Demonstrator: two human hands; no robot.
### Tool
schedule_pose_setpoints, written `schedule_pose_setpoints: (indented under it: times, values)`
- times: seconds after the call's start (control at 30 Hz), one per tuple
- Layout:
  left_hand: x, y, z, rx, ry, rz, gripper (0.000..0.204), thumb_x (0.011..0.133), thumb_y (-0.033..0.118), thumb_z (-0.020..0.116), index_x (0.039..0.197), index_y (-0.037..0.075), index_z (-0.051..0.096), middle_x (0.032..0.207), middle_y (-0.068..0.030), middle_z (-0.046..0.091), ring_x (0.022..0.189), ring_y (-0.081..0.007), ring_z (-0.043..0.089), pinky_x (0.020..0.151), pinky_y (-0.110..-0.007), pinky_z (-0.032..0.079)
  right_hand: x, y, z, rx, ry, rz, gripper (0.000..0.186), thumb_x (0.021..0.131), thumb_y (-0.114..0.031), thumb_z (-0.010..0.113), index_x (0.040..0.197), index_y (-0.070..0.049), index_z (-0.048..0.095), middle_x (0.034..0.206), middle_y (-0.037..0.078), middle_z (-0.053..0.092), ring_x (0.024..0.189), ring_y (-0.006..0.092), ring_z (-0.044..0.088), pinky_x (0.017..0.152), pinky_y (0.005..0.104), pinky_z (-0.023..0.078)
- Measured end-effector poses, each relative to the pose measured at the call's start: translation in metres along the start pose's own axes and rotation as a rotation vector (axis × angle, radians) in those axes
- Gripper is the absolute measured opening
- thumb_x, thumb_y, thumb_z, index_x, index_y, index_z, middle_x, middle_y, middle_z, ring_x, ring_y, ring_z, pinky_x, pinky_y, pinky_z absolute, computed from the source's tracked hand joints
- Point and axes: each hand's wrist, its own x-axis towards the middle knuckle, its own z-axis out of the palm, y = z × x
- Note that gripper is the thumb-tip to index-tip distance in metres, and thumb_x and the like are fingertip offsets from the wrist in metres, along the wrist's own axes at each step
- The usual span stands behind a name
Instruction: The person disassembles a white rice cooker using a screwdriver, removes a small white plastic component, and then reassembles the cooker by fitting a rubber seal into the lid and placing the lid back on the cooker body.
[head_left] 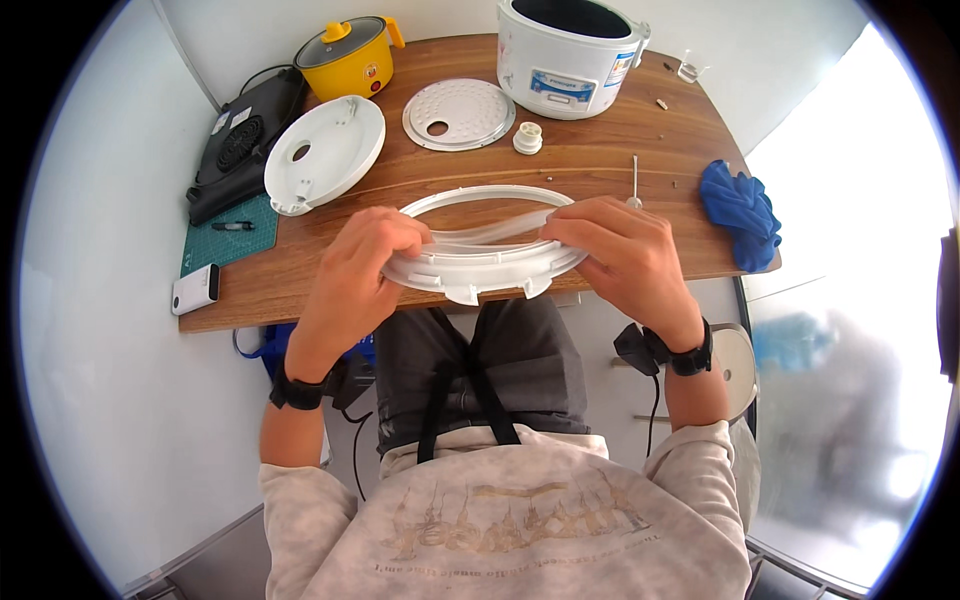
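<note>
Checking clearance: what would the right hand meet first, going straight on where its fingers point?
Past the white ring and translucent strip it holds, the right hand would likely meet the left hand across the opening; depth is unclear.

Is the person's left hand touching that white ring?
Touching: the head view shows the left hand gripping the white ring at its left end.

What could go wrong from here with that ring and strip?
- The translucent strip bows across the opening of the white plastic ring; it might twist or slip out.
- The left hand and right hand hold the ring around the wooden table's front edge; if dropped, it could fall past it.
</note>
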Motion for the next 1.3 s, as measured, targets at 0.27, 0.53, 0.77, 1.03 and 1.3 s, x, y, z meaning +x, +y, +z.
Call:
schedule_pose_setpoints:
  times: [0.27,0.53,0.77,1.03,1.3]
  values:
    - [-0.026,-0.022,0.034,0.023,-0.038,-0.035,0.037,0.072,-0.016,0.068,0.094,0.006,0.048,0.098,-0.0102,0.067,0.091,-0.0311,0.063,0.077,-0.037,0.053,-0.027,0.012,0.032,-0.074,-0.126,0.078,0.035,0.072,0.003,0.072,0.104,-0.01,0.068,0.112,0.007,0.065,0.102,0.0284,0.066,0.073,0.0392,0.058]
    - [-0.023,-0.011,0.037,-0.113,-0.055,-0.188,0.035,0.074,-0.013,0.072,0.091,0.006,0.046,0.1,-0.0106,0.068,0.086,-0.0278,0.063,0.077,-0.032,0.052,-0.041,0.03,0.058,0.125,0.048,0.609,0.049,0.083,-0.008,0.077,0.127,-0.006,0.055,0.118,0.015,0.065,0.106,0.0335,0.067,0.085,0.043,0.056]
    - [-0.023,-0.009,0.041,-0.212,-0.062,-0.315,0.041,0.074,-0.006,0.08,0.088,0.007,0.044,0.103,-0.0076,0.068,0.087,-0.0211,0.061,0.078,-0.03,0.051,-0.047,0.046,0.073,0.209,0.187,0.538,0.039,0.089,0.001,0.067,0.126,-0.003,0.054,0.108,0.02,0.071,0.095,0.0332,0.073,0.076,0.0376,0.058]
    - [-0.02,-0.013,0.032,-0.381,-0.08,-0.356,0.058,0.062,0.004,0.094,0.086,0.009,0.041,0.088,-0.0024,0.054,0.08,-0.0168,0.05,0.074,-0.029,0.046,-0.051,0.05,0.069,-0.014,0.046,0.619,0.027,0.085,0.001,0.063,0.111,-0.006,0.061,0.078,0.015,0.069,0.071,0.0352,0.067,0.063,0.0433,0.051]
    - [-0.021,-0.021,0.027,-0.242,-0.201,-0.422,0.051,0.067,0.002,0.089,0.085,0.009,0.041,0.085,-0.003,0.052,0.08,-0.0182,0.048,0.074,-0.03,0.044,-0.047,0.029,0.02,0.095,-0.116,0.676,0.023,0.086,-0.004,0.07,0.108,-0.01,0.074,0.07,0.014,0.065,0.065,0.027,0.067,0.061,0.0368,0.049]
